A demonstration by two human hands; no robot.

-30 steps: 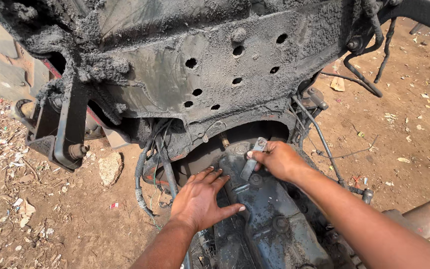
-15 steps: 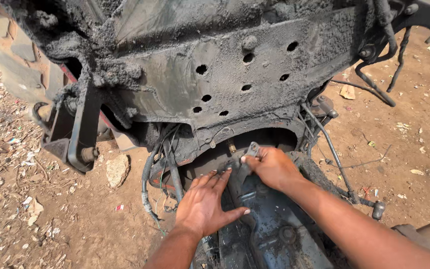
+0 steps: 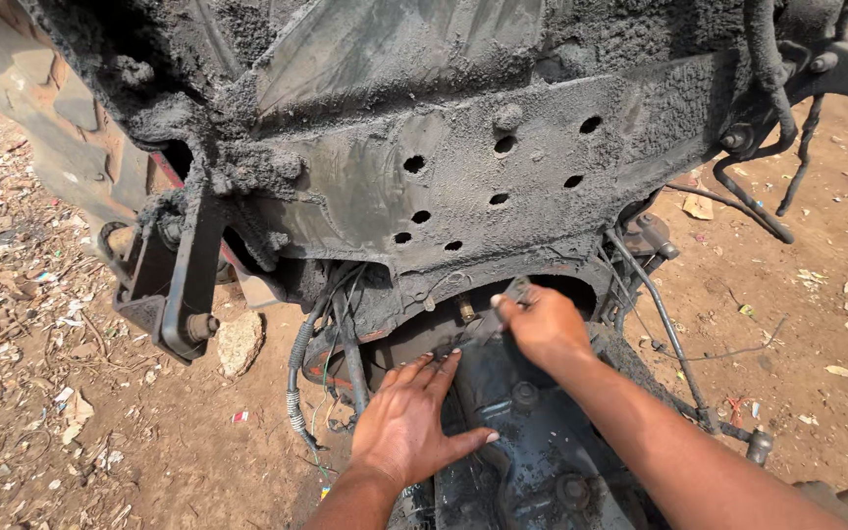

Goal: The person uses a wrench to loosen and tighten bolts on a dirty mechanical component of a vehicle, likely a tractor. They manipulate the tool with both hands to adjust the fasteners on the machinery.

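My left hand [image 3: 409,422] lies flat with fingers spread on the dark greasy gearbox housing [image 3: 532,461] at the bottom centre. My right hand [image 3: 542,324] grips a grey metal wrench [image 3: 503,302] and holds its head near a brass-coloured bolt [image 3: 465,310] under the rim of the grimy machine body [image 3: 444,177]. The wrench's working end is partly hidden by my fingers. The body above is caked with dirt and has several round holes.
Black hoses and wires [image 3: 331,344] hang left of my left hand. A thin cable [image 3: 669,334] runs down on the right. A metal bracket [image 3: 174,285] juts out at left. A stone [image 3: 238,344] lies on the littered dirt ground [image 3: 80,422].
My view has shifted right and closer. My right hand stays on the wrench at the bolt; my left hand remains flat on the housing.
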